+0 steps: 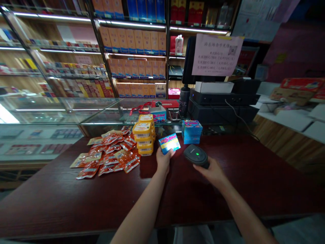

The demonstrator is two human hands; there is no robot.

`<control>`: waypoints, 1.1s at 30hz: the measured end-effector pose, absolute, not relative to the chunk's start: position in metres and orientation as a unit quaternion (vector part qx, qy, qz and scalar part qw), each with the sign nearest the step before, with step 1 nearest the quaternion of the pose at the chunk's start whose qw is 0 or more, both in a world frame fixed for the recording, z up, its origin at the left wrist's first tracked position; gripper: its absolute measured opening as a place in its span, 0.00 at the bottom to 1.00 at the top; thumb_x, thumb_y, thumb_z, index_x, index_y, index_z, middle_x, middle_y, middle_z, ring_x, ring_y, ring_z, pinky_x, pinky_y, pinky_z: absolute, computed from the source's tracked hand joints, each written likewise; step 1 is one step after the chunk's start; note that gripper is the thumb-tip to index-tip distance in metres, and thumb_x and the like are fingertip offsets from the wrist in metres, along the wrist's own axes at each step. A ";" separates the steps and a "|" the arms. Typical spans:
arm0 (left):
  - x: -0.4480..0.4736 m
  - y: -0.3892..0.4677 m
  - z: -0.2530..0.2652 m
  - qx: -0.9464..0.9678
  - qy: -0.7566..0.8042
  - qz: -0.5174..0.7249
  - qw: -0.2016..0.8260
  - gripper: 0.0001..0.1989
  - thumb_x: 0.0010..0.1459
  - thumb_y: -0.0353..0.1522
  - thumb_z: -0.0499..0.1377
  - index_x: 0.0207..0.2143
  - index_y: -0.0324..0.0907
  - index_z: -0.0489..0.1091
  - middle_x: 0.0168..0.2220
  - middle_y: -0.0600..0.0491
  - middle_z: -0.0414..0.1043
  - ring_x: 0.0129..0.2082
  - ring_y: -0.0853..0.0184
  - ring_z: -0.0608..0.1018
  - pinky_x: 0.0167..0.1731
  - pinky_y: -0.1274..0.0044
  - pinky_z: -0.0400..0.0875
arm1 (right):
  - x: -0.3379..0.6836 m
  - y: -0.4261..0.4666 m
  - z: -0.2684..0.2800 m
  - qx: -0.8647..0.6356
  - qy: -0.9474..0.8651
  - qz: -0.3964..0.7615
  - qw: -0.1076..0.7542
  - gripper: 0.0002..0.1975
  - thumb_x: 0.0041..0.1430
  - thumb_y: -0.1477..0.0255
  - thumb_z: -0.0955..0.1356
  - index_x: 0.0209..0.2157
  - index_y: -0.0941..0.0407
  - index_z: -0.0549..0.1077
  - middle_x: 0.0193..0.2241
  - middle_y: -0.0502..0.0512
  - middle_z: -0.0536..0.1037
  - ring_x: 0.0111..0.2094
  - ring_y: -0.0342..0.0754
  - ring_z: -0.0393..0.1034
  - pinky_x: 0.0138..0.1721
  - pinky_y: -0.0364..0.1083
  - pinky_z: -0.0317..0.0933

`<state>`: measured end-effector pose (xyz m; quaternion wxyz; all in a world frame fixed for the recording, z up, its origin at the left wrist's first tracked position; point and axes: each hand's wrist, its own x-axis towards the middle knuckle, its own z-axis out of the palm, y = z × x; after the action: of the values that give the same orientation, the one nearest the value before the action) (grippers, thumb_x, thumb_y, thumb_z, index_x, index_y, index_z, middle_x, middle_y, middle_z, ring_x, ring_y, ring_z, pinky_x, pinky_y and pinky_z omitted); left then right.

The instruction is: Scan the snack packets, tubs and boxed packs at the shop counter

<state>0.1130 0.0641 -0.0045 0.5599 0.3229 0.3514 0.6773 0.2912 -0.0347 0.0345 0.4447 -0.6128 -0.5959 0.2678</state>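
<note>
My left hand [164, 160] grips a small blue and pink packet [169, 143] by its lower edge, its printed face tilted up toward me. In my right hand [212, 171] is a black barcode scanner [195, 155] with a green light on top, its head turned toward the packet. The scanner and packet are a short gap apart. Just behind them stands a stack of similar blue packets [192, 133]. To the left of the held packet, yellow-lidded tubs [144, 140] are piled up. Beside the tubs lies a loose heap of orange-red snack pouches [109, 152].
Everything rests on a dark red-brown counter [101, 203]. A glass display case [101, 115] borders its far side. A monitor with a paper sign [215, 56] stands at the back right above black boxes [220, 110]. An open blue box [158, 114] sits behind the tubs.
</note>
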 end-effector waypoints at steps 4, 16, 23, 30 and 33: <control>0.114 0.065 -0.007 0.320 0.344 0.679 0.564 0.27 0.37 0.31 0.69 0.41 0.38 0.65 0.38 0.49 0.74 0.37 0.64 0.78 0.40 0.67 0.74 | 0.291 -0.037 0.043 -0.640 -0.615 0.230 0.400 0.17 0.46 0.65 0.69 0.39 0.56 0.75 0.38 0.58 0.80 0.39 0.53 0.74 0.39 0.46 0.63; 0.086 0.054 0.022 0.726 0.566 0.391 -0.007 0.17 0.53 0.28 0.56 0.45 0.50 0.74 0.38 0.50 0.71 0.40 0.61 0.69 0.41 0.71 0.65 | 0.300 -0.049 0.038 -0.725 -0.671 -0.087 0.128 0.13 0.51 0.69 0.67 0.40 0.56 0.70 0.36 0.56 0.77 0.36 0.52 0.72 0.34 0.45 0.56; 0.099 0.044 0.026 0.776 0.596 0.198 -0.062 0.16 0.52 0.42 0.61 0.41 0.46 0.75 0.42 0.45 0.68 0.42 0.56 0.67 0.37 0.70 0.64 | 0.301 -0.051 0.023 -0.713 -0.687 -0.078 0.119 0.14 0.51 0.72 0.67 0.41 0.55 0.70 0.36 0.55 0.77 0.37 0.50 0.71 0.36 0.45 0.56; 0.122 0.037 0.019 0.776 0.618 0.114 -0.049 0.14 0.53 0.38 0.61 0.40 0.39 0.74 0.41 0.39 0.70 0.45 0.51 0.69 0.42 0.65 0.65 | 0.306 -0.053 0.018 -0.699 -0.697 -0.069 0.145 0.14 0.51 0.73 0.66 0.42 0.54 0.70 0.38 0.54 0.78 0.37 0.50 0.71 0.37 0.46 0.57; 0.127 0.047 0.015 0.772 0.621 0.126 -0.042 0.14 0.55 0.34 0.60 0.43 0.38 0.72 0.43 0.38 0.70 0.46 0.52 0.69 0.45 0.64 0.64 | 0.307 -0.055 0.019 -0.703 -0.690 -0.065 0.156 0.14 0.51 0.74 0.67 0.41 0.54 0.70 0.37 0.54 0.78 0.36 0.50 0.72 0.37 0.46 0.57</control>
<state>0.1269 0.0469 0.0148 -0.0424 0.7724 0.6211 0.1258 0.3073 -0.0546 0.0186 0.1559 -0.7035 -0.6904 -0.0649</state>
